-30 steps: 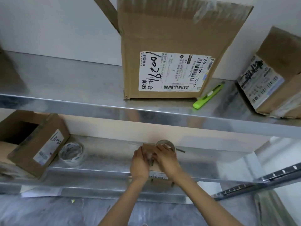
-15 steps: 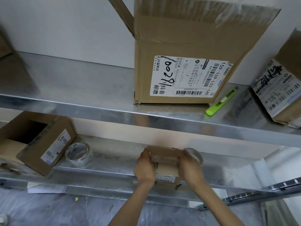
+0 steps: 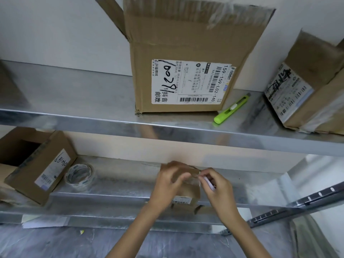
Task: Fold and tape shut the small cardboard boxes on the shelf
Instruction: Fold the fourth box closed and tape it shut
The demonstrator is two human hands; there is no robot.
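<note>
A small brown cardboard box (image 3: 188, 194) with a barcode label stands near the front edge of the lower metal shelf (image 3: 121, 183). My left hand (image 3: 167, 183) grips its top and left side, fingers curled over the flaps. My right hand (image 3: 216, 187) is at the box's upper right corner and pinches a roll of clear tape (image 3: 208, 183), of which only a pale edge shows between the fingers. A shiny strip of clear tape (image 3: 193, 180) lies across the top of the box between the two hands.
A second tape roll (image 3: 80, 176) and an open labelled box (image 3: 37, 164) lie at the left of the lower shelf. The upper shelf (image 3: 74, 101) carries a large open box (image 3: 186, 53), a green utility knife (image 3: 231, 108) and another labelled box (image 3: 307, 86).
My right hand has come back from the box's right side to its top right corner. My left hand has slid up over the top, and the view has moved closer.
</note>
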